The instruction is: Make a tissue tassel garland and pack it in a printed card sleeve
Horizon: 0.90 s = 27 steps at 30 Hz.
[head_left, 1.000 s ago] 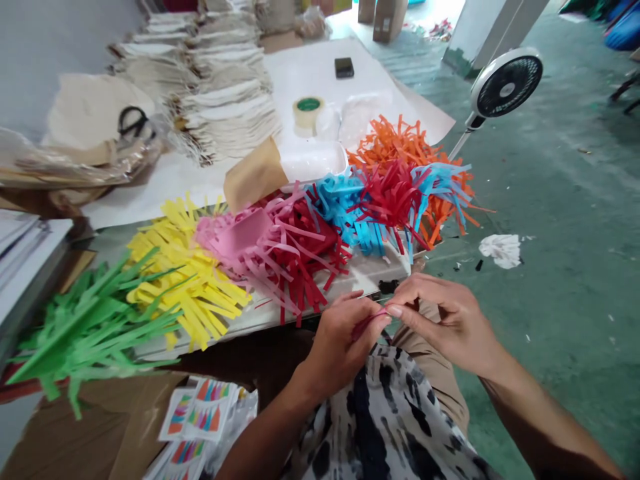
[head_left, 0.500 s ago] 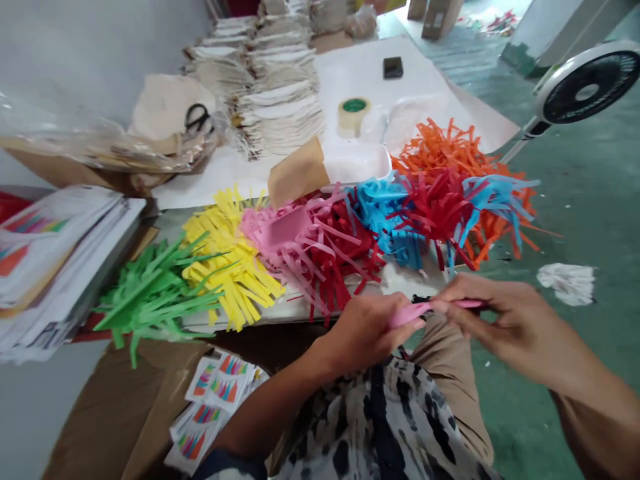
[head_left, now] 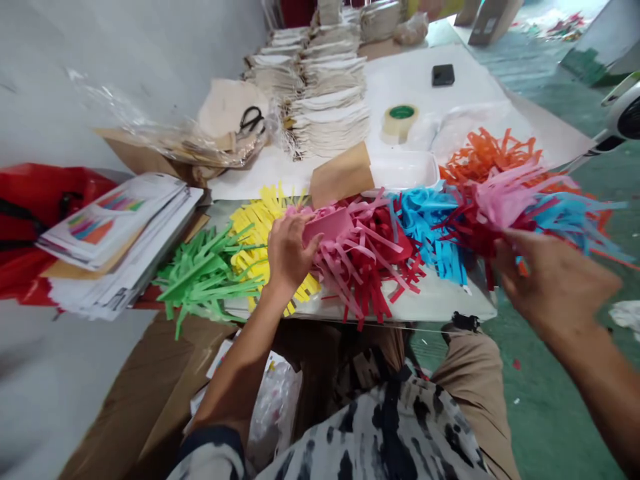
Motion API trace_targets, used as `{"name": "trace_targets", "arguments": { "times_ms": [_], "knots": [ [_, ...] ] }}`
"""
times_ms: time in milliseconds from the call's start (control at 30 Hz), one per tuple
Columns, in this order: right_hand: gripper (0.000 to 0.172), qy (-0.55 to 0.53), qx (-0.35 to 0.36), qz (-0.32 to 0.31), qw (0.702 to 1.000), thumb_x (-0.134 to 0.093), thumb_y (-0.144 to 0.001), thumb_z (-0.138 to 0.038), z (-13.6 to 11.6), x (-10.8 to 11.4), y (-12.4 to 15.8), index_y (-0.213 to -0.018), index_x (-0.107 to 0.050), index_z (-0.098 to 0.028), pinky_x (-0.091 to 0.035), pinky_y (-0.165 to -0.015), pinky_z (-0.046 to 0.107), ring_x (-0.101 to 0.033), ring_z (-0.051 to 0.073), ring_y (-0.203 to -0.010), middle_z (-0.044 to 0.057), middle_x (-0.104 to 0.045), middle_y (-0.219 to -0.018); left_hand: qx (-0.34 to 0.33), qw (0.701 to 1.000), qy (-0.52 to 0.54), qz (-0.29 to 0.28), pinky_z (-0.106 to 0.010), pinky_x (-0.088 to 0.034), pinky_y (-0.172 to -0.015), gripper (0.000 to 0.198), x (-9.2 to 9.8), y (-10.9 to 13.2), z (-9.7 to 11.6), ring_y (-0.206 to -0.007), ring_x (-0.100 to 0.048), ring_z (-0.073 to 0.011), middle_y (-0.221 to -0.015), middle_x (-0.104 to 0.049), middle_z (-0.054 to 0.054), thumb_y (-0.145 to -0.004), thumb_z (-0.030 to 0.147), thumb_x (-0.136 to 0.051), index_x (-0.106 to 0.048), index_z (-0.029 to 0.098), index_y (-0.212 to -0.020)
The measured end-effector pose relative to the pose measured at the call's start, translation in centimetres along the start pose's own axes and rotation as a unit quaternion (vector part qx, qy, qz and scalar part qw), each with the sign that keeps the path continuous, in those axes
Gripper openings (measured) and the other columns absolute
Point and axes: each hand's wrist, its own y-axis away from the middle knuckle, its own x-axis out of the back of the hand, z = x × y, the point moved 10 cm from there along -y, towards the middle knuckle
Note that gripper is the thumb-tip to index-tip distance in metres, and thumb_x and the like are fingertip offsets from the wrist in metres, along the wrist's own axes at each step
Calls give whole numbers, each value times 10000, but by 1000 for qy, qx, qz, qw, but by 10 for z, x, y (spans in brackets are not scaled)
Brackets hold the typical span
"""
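Observation:
Piles of cut paper fringe lie along a low board: green (head_left: 203, 277), yellow (head_left: 255, 230), pink (head_left: 350, 243), dark red (head_left: 393, 257), blue (head_left: 427, 223) and orange (head_left: 483, 153). My left hand (head_left: 287, 250) rests on the pink pile, fingers curled round the edge of a pink sheet (head_left: 327, 223). My right hand (head_left: 553, 283) is closed at the right end of the row, holding a pink fringe piece (head_left: 503, 197) over the red and blue fringes; its fingertips are hidden.
Stacked printed sheets (head_left: 117, 230) sit at the left. Behind are a brown envelope (head_left: 343, 175), a white tray (head_left: 403, 170), a tape roll (head_left: 399, 120), scissors (head_left: 250, 119), stacks of cloth bags (head_left: 325, 100) and a black box (head_left: 443, 75). A fan (head_left: 623, 117) stands right.
The hands, together over my lap pulling a pink strip, have parted. The left went up onto the pink pile; the right carried a pink fringe out to the right end. The view swung left.

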Motion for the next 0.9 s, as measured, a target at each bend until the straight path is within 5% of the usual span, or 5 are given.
{"name": "trace_targets", "arguments": {
  "times_ms": [133, 300, 467, 667, 900],
  "knots": [
    [298, 0, 75, -35, 997, -691, -975, -422, -28, -2, 28, -1208, -763, -252, -439, -698, 410, -755, 281, -918, 104, -825, -1078, 21, 1000, 20, 9, -447, -495, -971, 180, -14, -5, -22, -1017, -682, -306, -1042, -797, -74, -909, 327, -768, -772, 229, -1059],
    [337, -63, 67, -35, 995, -773, -908, -327, -36, 26, 26, -1245, -746, -329, -456, -745, 481, -727, 347, -970, 146, -805, -1096, -37, 994, 91, 57, -452, -477, -956, 106, 1, -7, -10, -925, -683, -278, -851, -791, -36, -909, 348, -791, -793, 264, -845],
    [290, -210, 132, -42, 968, -652, -996, -272, -117, 18, -16, -1270, -749, -277, -514, -915, 470, -693, 326, -1097, 136, -766, -1219, -90, 988, 120, 29, -490, -437, -1066, 154, 11, -2, 12, -999, -676, -269, -911, -820, -19, -971, 416, -727, -832, 317, -917],
    [273, -260, 205, -101, 938, -617, -1048, -350, -236, -33, -78, -1244, -776, -246, -464, -968, 467, -635, 309, -1172, 109, -737, -1336, -94, 986, 137, 16, -488, -412, -1087, 193, 22, -3, 17, -995, -656, -249, -965, -833, -7, -998, 446, -694, -833, 318, -959],
    [163, -379, 202, -147, 891, -699, -969, -242, -264, -44, -125, -982, -861, -255, -486, -941, 393, -695, 241, -1028, 47, -820, -1084, -86, 983, 159, 38, -447, -452, -1043, 228, 52, -19, 5, -1006, -668, -228, -960, -830, -4, -1003, 483, -689, -827, 306, -962]
  ]
}}
